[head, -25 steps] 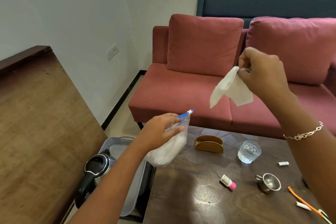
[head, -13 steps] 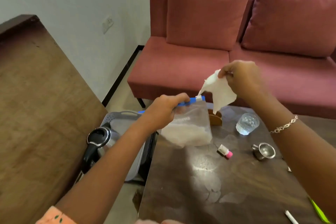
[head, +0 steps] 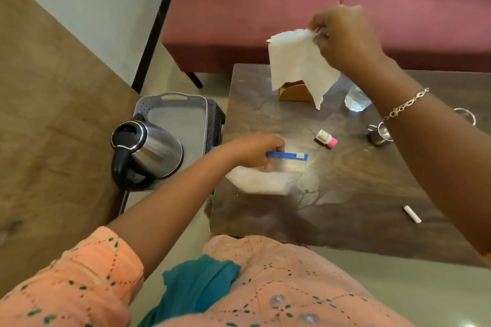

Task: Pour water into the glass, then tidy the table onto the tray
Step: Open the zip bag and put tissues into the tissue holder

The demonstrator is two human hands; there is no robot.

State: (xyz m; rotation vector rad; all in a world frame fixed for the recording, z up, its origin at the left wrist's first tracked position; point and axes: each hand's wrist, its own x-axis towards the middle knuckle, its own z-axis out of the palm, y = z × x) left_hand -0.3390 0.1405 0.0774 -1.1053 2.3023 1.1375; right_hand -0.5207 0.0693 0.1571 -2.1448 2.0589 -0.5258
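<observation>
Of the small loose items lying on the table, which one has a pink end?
The small white bottle near the steel cup; the white stick is plain white.

Bright, soft, even light with no hard shadows; broad pale glare patches on the glossy desk (head: 353, 194), strongest near its middle and around the bag (head: 268, 180), plus highlights on the kettle (head: 154, 151). Wide-angle distortion bends the wall line and left counter (head: 47, 125) edge, and stretches the sleeve (head: 79, 284) at the bottom. Slight motion softness on the tissue (head: 297, 64) and the right arm; the desk centre is reasonably sharp, the corners smeared.
</observation>
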